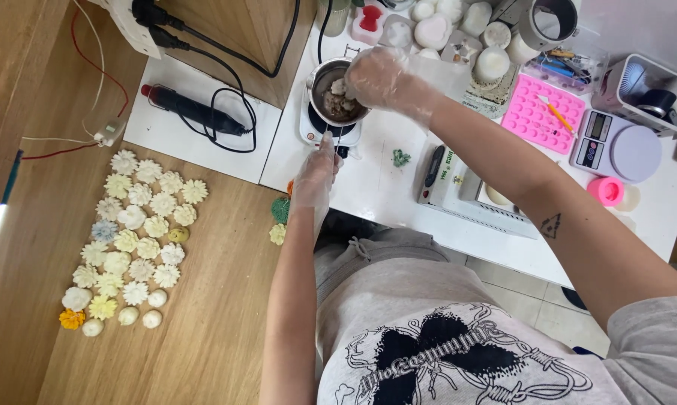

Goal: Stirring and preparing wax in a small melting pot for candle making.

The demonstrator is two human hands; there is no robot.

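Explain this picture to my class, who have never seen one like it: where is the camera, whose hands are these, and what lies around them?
The camera sits on a person's head and looks down, so both arms are the person's own. Both hands wear thin clear gloves. The right hand reaches into a small metal pot of pale lumps, standing on a little white hotplate. The left hand grips the pot's handle. On the wooden surface to the left lie rows of flower-shaped pieces, mostly cream and yellow. On the white table are a pink mould and a small scale.

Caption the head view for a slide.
Gloved right hand over a metal pot of chunks; gloved left hand at its handle.
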